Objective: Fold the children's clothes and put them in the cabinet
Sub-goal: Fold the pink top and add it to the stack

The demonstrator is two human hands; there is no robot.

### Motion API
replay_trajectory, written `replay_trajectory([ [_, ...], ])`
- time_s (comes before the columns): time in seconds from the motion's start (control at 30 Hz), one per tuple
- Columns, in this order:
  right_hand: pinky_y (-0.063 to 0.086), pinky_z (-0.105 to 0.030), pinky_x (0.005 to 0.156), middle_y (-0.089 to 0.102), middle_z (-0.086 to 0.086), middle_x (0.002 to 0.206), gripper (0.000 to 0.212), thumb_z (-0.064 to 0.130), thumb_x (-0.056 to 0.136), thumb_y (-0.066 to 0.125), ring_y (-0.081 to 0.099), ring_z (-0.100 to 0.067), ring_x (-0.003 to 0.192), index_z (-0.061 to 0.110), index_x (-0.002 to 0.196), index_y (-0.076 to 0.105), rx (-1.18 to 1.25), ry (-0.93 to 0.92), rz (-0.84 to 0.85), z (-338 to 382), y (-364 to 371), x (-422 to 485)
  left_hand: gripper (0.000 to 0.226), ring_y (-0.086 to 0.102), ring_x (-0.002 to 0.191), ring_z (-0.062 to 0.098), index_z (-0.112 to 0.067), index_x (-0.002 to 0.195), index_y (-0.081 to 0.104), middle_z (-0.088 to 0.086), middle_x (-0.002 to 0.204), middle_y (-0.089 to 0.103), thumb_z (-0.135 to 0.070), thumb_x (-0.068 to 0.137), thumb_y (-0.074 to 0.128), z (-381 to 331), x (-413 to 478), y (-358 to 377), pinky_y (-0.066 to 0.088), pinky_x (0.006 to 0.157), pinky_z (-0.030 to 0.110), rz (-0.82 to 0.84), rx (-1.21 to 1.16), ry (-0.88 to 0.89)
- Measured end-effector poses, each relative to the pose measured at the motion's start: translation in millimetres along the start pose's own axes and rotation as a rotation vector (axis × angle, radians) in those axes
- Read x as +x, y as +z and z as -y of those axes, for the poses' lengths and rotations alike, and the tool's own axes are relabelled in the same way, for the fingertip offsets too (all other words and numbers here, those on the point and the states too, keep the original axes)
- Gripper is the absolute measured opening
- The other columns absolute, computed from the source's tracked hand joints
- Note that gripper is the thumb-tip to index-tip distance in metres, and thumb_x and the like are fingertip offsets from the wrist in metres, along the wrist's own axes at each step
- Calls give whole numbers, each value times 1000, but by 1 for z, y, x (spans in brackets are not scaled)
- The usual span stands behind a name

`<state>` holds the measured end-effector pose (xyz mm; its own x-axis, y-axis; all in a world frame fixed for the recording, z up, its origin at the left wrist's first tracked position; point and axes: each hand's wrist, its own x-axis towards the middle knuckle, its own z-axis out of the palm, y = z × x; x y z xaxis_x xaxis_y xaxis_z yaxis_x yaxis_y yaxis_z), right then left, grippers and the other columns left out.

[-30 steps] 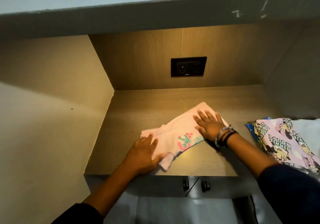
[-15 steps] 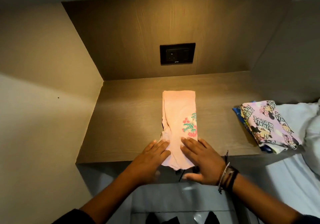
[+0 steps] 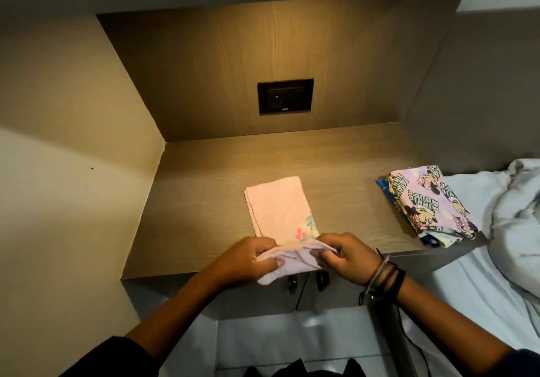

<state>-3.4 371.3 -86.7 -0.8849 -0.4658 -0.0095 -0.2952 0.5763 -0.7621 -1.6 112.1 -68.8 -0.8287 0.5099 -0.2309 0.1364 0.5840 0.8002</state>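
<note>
A pink child's garment [image 3: 279, 210] with a small flower print lies as a narrow strip on the wooden counter [image 3: 198, 201], running away from me. Its near end is lifted off the front edge. My left hand [image 3: 248, 258] grips that end on the left. On the right, my right hand [image 3: 347, 257], with bracelets on the wrist, pinches the same end. A folded stack of printed cartoon clothes [image 3: 429, 204] sits at the counter's right end. Two dark cabinet handles [image 3: 306, 281] show below the counter edge, partly hidden by the cloth.
A black wall socket [image 3: 285, 96] is set in the wooden back panel. A bed with white sheets and a rumpled blanket [image 3: 514, 230] adjoins the counter on the right. A wall closes the left side, and an overhead shelf hangs above.
The pink garment went from lying crosswise under flat hands to a narrow lengthwise strip. Both hands have now closed on its near end and raised it off the counter.
</note>
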Motion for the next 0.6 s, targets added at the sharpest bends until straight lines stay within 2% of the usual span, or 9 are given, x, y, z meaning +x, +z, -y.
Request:
replay_trajectory([
  [0.07,41,-27,55,58,4,61,23,7,88,64,50,-8,54,19,69,58,188,99,-50,5,-6,11,22,54,68,13,-16,74,62,-2,70,59,-38,73,67,0,9,-12,42,63,24,-3,-283,-111],
  [0.13,39,-23,51,54,3,59,22,9,88,66,46,-8,52,14,69,58,275,194,-96,6,-8,27,14,59,79,22,-11,81,64,4,77,64,-24,78,69,8,20,-19,48,72,30,-39,-540,-238],
  [0.2,40,-19,49,55,2,61,20,13,88,67,47,-10,53,17,69,59,320,289,-132,3,-6,45,19,65,94,29,-8,92,72,9,93,72,-23,86,62,17,32,-23,50,88,41,-67,-903,-324],
  [0.23,41,-21,50,57,0,62,19,16,87,67,48,-12,55,17,70,60,334,341,-153,1,-4,54,27,68,96,28,-8,96,74,10,98,74,-28,87,58,21,36,-25,51,91,44,-90,-1056,-333],
  [0.3,39,-25,53,56,-2,64,16,18,87,67,48,-15,57,13,73,62,326,416,-198,-6,1,69,35,71,94,27,-8,105,73,12,101,75,-33,82,62,24,42,-28,57,83,44,-173,-1204,-349],
  [0.4,42,-26,54,60,1,65,12,20,84,68,52,-15,59,14,74,65,228,430,-185,-12,8,83,53,69,98,29,-7,130,52,12,111,70,-11,81,71,27,44,-25,60,71,41,-255,-1089,-452],
  [0.5,55,-34,65,69,2,77,4,22,82,70,62,-18,70,19,83,69,154,423,-187,-14,12,88,63,65,97,21,-9,134,42,10,122,63,5,80,71,27,45,-14,59,61,30,-343,-885,-470],
  [0.57,59,-40,75,71,1,93,15,26,82,69,66,-19,81,20,95,67,79,414,-204,-12,13,88,62,62,95,17,-12,131,40,15,133,58,5,81,71,24,43,-6,58,58,25,-484,-729,-424],
  [0.6,57,-41,80,68,-1,105,25,29,83,69,64,-20,91,19,106,64,-7,384,-209,-11,14,87,67,61,96,16,-13,136,36,15,135,57,1,81,72,22,43,-2,59,62,26,-554,-613,-408],
])
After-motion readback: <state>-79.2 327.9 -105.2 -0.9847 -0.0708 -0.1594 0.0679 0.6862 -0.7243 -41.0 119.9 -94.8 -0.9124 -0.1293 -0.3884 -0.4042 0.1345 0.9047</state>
